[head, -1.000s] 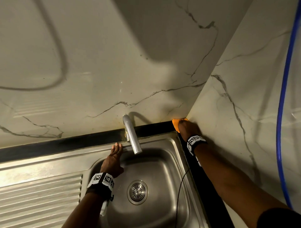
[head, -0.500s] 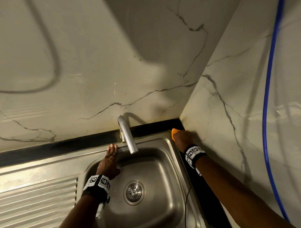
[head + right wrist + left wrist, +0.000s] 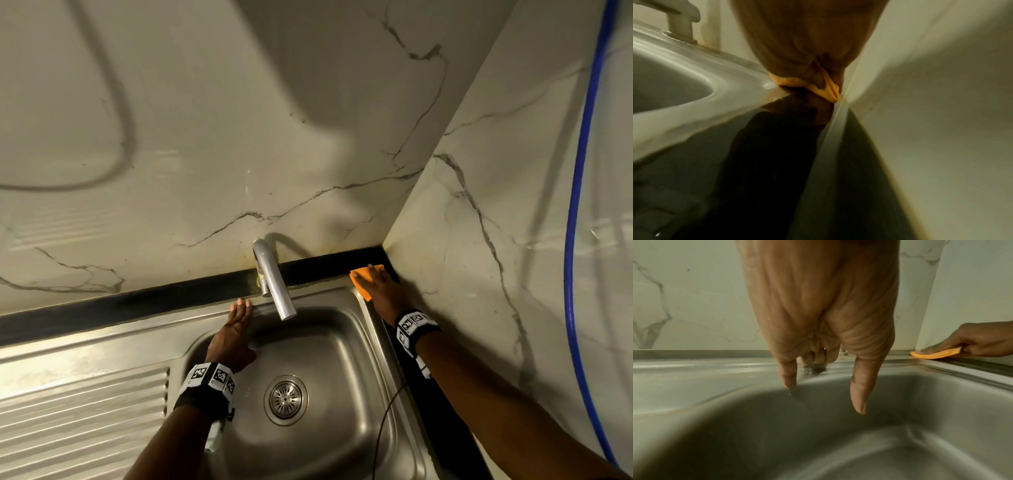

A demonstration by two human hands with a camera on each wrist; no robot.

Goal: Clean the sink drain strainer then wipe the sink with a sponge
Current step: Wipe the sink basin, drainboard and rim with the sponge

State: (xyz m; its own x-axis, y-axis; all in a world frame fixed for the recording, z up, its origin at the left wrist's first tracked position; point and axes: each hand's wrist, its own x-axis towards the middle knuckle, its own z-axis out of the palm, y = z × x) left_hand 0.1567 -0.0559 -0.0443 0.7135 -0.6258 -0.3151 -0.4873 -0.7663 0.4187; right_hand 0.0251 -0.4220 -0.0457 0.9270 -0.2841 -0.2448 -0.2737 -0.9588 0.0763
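Note:
The steel sink [image 3: 346, 346] has its round drain strainer [image 3: 285, 400] seated in the basin floor. My left hand [image 3: 239, 310] rests with straight fingers on the sink's back rim [image 3: 694, 369], just left of the faucet [image 3: 274, 281]; it holds nothing. My right hand [image 3: 380, 289] presses an orange sponge [image 3: 362, 279] onto the sink's back right corner, where the rim meets the black counter strip. In the right wrist view the sponge [image 3: 830, 91] is folded and pinched in the hand, close against the side wall. The left wrist view shows that hand's fingers lying flat on the sponge [image 3: 935, 353].
Marble walls meet in a corner right behind the sponge. A ribbed drainboard [image 3: 82, 421] lies left of the basin. A thin black cable [image 3: 383, 421] runs over the basin's right side. A blue hose [image 3: 575, 205] hangs down the right wall.
My right hand has drawn the sponge a little forward out of the wall corner, and more of the sponge shows. The left hand stays on the back rim.

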